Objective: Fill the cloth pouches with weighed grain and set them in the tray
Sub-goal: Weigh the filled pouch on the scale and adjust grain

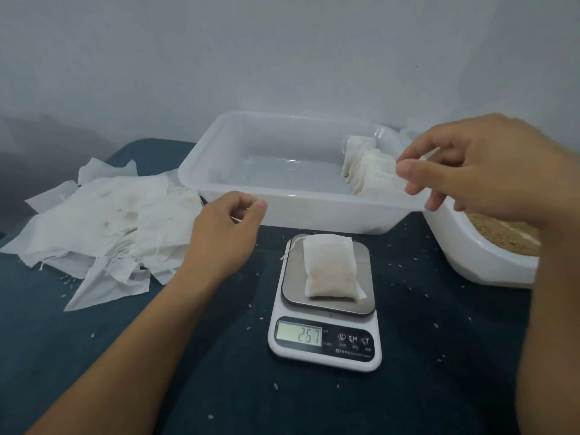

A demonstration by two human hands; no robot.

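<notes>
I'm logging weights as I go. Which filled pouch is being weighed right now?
The filled pouch lying flat alone on the scale, which reads 26.7. The other filled pouches stand in a row at the tray's right end.

Left hand (pixel 224 233) hovers loosely curled; right hand (pixel 477 171) raised, fingers seemingly pinching nothing.

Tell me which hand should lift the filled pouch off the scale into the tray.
Probably the left hand: it hovers empty just left of the filled pouch on the scale. The right hand is over the tray, at the stacked pouches.
</notes>
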